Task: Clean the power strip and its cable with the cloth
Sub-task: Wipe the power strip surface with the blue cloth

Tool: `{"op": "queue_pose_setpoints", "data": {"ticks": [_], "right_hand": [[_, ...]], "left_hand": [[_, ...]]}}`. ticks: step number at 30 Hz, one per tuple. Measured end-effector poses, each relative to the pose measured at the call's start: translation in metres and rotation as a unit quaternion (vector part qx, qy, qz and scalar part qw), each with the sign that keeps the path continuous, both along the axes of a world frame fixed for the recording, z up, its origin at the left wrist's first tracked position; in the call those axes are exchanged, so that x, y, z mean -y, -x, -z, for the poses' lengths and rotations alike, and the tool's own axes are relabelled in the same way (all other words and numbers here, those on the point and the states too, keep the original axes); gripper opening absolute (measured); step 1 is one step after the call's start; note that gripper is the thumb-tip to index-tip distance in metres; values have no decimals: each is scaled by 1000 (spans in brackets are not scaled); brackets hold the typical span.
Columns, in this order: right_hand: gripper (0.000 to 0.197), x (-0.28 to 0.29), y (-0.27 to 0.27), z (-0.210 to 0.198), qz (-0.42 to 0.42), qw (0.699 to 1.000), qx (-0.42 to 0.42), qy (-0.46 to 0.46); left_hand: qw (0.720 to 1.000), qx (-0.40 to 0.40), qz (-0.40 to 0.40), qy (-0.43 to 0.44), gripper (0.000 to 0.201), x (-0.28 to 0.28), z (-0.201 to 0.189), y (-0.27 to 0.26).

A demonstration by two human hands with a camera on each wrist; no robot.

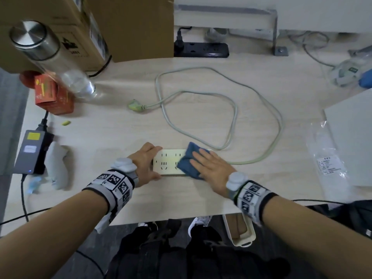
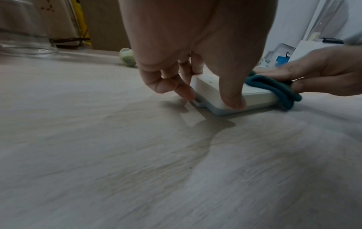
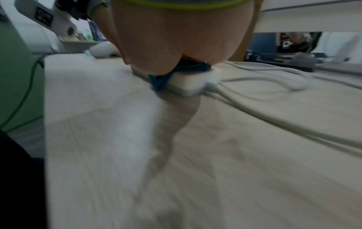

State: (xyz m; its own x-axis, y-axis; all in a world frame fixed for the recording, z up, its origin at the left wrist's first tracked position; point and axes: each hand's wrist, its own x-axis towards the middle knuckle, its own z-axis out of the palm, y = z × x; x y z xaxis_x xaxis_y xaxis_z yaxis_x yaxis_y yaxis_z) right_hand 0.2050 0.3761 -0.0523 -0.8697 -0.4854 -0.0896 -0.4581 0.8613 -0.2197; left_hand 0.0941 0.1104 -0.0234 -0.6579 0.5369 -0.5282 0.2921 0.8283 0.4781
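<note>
A white power strip (image 1: 169, 162) lies flat near the table's front edge. My left hand (image 1: 155, 163) grips its left end, thumb on the near side and fingers on the far side; the left wrist view shows the thumb (image 2: 233, 99) pressed on the strip's (image 2: 256, 96) near corner. My right hand (image 1: 211, 168) lies flat with straight fingers on a folded blue cloth (image 1: 190, 164), pressing it onto the strip's right half. The cloth (image 2: 274, 88) hangs over the near side (image 3: 162, 77). The pale cable (image 1: 233, 109) loops across the table behind and ends in a plug (image 1: 134, 105).
A black power strip (image 1: 201, 49) and a cardboard box (image 1: 124, 27) stand at the back. A steel-capped clear bottle (image 1: 50, 57), a red box (image 1: 52, 95) and a grey power adapter (image 1: 32, 152) are at the left. A plastic bag (image 1: 328, 156) and a grey box (image 1: 354, 141) lie at the right.
</note>
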Motion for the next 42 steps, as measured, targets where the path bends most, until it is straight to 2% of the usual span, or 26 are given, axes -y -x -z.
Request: {"op": "queue_pose_setpoints", "data": {"ticks": [2,3,6,9,12,13,15,17,19,21,24,27,31,33,38,42], "right_hand": [[52,-27,-11,3,10,1000,6,-14],[61,-29,-13,6,11,1000,14,-18],[81,0,-8,7,9,999,42,5],[78,49,8,5,-20,998,41,34],[70,87,23,-1,-32,997,47,60],[68,91,25,-2,-34,996,52,68],[59,79,22,0,-32,996,39,74],[47,46,12,3,0,997,19,68],[48,8,-3,6,29,998,-6,48],[57,-18,-16,5,41,999,-10,34],[61,-9,-16,6,35,999,-5,40],[73,38,1,10,1,999,20,49],[79,97,21,6,10,997,53,56],[79,90,19,2,8,998,51,46],[75,12,-2,0,40,998,44,0],[81,10,-4,2,35,998,45,14]], "left_hand": [[1000,4,0,0,89,0,-1,1],[1000,6,0,0,89,1,-1,0],[1000,7,-5,-2,89,3,-2,-1],[1000,8,-11,-18,83,2,-1,-1],[998,10,-1,-57,57,4,9,-2],[998,17,0,-66,53,5,12,-2],[997,18,-3,-74,60,6,13,-1],[998,9,-8,-56,77,7,12,0],[1000,6,-1,-23,87,7,11,-1],[1000,6,6,-7,88,5,10,-1],[1000,2,7,3,87,3,8,-1],[1000,5,3,10,83,1,8,2],[999,33,11,8,70,2,14,4],[1000,21,10,11,71,1,14,4],[999,-9,14,31,84,-2,7,4],[1000,0,14,26,84,1,5,2]]}}
